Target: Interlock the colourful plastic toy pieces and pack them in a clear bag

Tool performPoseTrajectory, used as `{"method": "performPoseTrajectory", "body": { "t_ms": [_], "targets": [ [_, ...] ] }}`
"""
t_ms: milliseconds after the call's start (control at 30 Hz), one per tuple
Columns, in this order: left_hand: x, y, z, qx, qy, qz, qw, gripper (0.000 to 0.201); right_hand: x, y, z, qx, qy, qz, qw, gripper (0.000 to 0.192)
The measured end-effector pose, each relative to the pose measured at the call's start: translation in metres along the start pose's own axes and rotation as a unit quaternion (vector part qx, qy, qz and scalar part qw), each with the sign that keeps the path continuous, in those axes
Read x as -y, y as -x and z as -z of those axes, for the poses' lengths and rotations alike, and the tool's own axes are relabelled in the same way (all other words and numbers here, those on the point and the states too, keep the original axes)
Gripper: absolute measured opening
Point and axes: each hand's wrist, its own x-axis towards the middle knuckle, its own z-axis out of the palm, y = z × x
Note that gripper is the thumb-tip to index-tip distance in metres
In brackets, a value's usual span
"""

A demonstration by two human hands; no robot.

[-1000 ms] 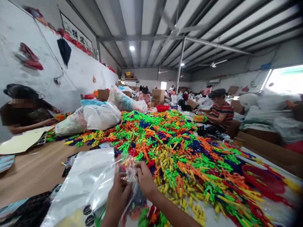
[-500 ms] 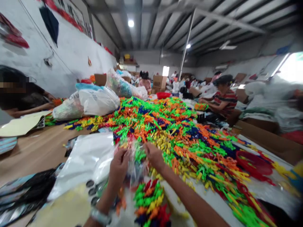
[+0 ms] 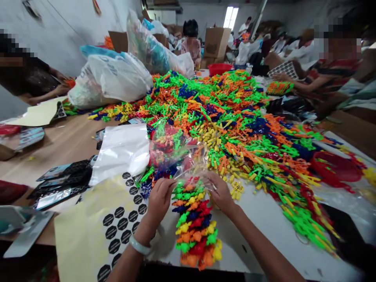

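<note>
Your left hand (image 3: 160, 197) and right hand (image 3: 220, 192) each pinch the clear bag (image 3: 176, 154) open above the stacked toy pieces (image 3: 195, 223) on the bench (image 3: 264, 219); a loosened grip could let the bag's mouth collapse.

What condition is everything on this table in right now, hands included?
Left hand: gripping the clear bag's edge.
Right hand: gripping the bag's other edge.
Clear bag: held open, part filled with coloured pieces.
Stacked bundle: lying flat between the hands, mixed colours.
Loose toy pieces: heaped across the table.
Sticker sheet: flat, several black hexagon stickers on it.
White sacks: full, lying on their sides.
Red basket: half buried in pieces.
</note>
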Motion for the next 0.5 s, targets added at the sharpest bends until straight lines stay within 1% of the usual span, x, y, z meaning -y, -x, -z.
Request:
{"method": "performPoseTrajectory", "body": {
  "t_ms": [67,167,233,300,367,400,433,500],
  "targets": [
    [-0.003,0.010,0.004,-0.025,0.004,-0.006,1.000,0.021,0.005,0.010,0.002,-0.020,0.022,0.005,1.000,0.035],
    [-0.001,0.026,0.007,-0.029,-0.021,-0.043,0.998,0.027,0.007,0.027,-0.001,-0.029,0.041,-0.002,0.999,0.038],
    [0.003,0.037,0.007,-0.016,-0.031,-0.066,0.997,0.031,0.005,0.035,-0.008,-0.025,0.033,-0.040,0.998,0.034],
    [0.006,0.045,0.004,-0.006,-0.041,-0.067,0.997,0.031,0.003,0.037,-0.015,-0.020,0.011,-0.100,0.995,0.031],
    [0.010,0.048,-0.001,-0.007,-0.072,-0.041,0.996,0.028,0.003,0.033,-0.022,-0.022,-0.013,-0.173,0.985,0.029],
    [0.012,0.048,-0.004,-0.014,-0.098,-0.016,0.995,0.023,0.004,0.028,-0.024,-0.023,-0.023,-0.205,0.978,0.028],
    [0.014,0.047,-0.008,-0.023,-0.124,0.019,0.992,0.016,0.004,0.023,-0.026,-0.019,-0.032,-0.229,0.973,0.026],
    [0.019,0.044,-0.017,-0.041,-0.160,0.118,0.979,0.008,0.004,0.014,-0.029,0.005,-0.035,-0.246,0.969,0.021]
  ]
}}
